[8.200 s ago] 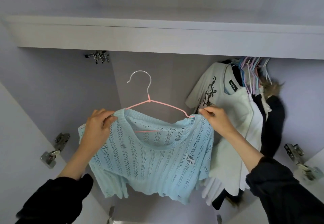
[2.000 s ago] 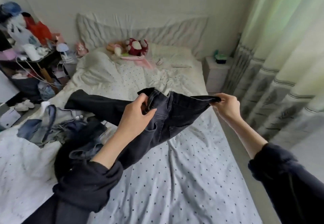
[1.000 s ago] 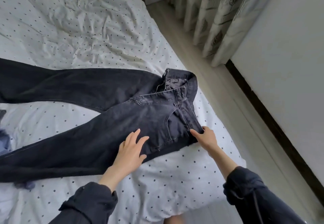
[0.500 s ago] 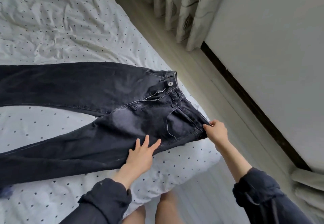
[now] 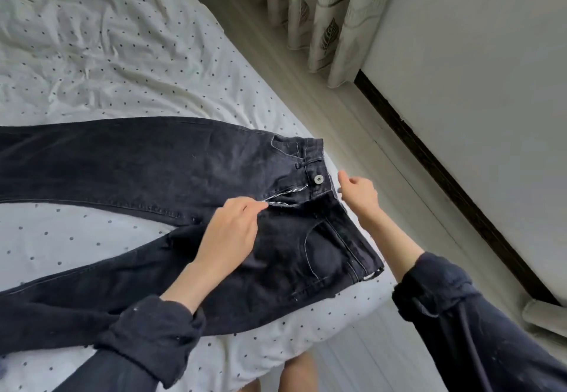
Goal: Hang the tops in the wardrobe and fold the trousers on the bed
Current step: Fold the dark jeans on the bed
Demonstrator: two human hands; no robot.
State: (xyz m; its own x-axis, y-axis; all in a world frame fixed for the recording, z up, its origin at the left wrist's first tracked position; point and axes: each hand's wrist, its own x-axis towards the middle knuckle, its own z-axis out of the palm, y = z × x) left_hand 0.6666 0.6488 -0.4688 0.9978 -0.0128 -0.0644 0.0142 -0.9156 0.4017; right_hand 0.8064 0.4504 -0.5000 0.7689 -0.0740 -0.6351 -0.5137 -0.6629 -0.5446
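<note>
Since half a second ago your left hand point(image 5: 228, 232) has slid up to pinch the fly of the black denim jeans point(image 5: 171, 207) at centre frame, while your right hand point(image 5: 357, 193), loosely curled, has let go of the waistband. Denim is heavy, limp and non-slip; hold the waistband corners.

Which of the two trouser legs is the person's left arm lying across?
The leg nearer the person, along the bed's near edge. The left sleeve crosses it, while the far leg lies bare, untouched, beyond the left hand.

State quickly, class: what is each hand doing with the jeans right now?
Left hand: fingertips pinch the fly of the black jeans near the zip.
Right hand: curled at the waistband edge; whether it grips cannot be told.
</note>
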